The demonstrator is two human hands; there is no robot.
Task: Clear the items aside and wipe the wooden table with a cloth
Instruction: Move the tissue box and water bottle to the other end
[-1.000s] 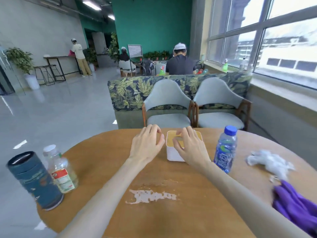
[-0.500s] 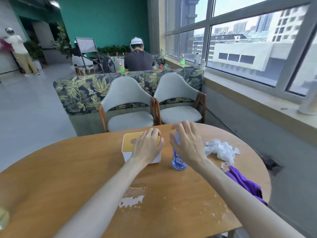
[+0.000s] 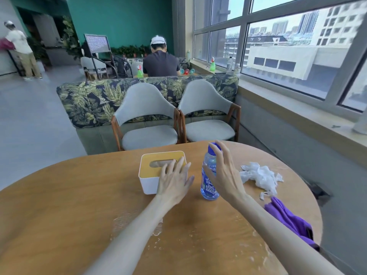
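A round wooden table fills the lower view, with a whitish wet smear near its middle. A white tissue box with a yellow lid stands at the far side. My left hand rests flat on the box's near right corner, fingers spread. Just right of it stands a clear water bottle with a blue cap. My right hand hovers spread beside the bottle, fingertips at the cap, not closed on it. A purple cloth lies at the table's right edge. Crumpled white tissues lie beyond it.
Two grey chairs stand against the table's far edge, with a leaf-patterned sofa behind them. A window sill runs along the right. A person in a dark shirt sits beyond the sofa; another stands at far left.
The view swung right, so the dark can and small bottle at the left left the frame. My right hand moved off the tissue box to the bottle; my left hand settled on the box.
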